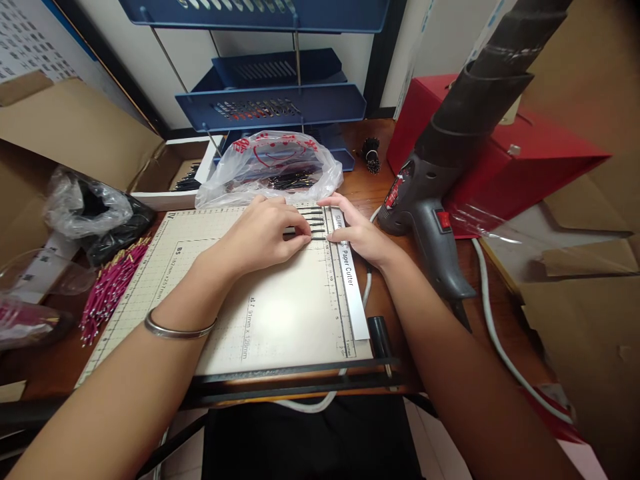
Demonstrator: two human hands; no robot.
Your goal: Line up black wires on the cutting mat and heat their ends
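Note:
Several short, thin black wires lie side by side across the right part of a cream paper cutter board, near its printed scale. My left hand rests on the board, thumb and fingertips pinched together at the left ends of these wires. At their right ends is my right hand, its thumb and forefinger stretched apart along the white strip marked "Paper Cutter". Some of its fingers are hidden. The cutter's arm with a black handle lies along the near edge.
Behind the board sits a clear plastic bag with dark wires in it. A heat gun leans at right before a red box. Magenta wires lie at left; a black bundle stands behind. Blue trays rise at the back.

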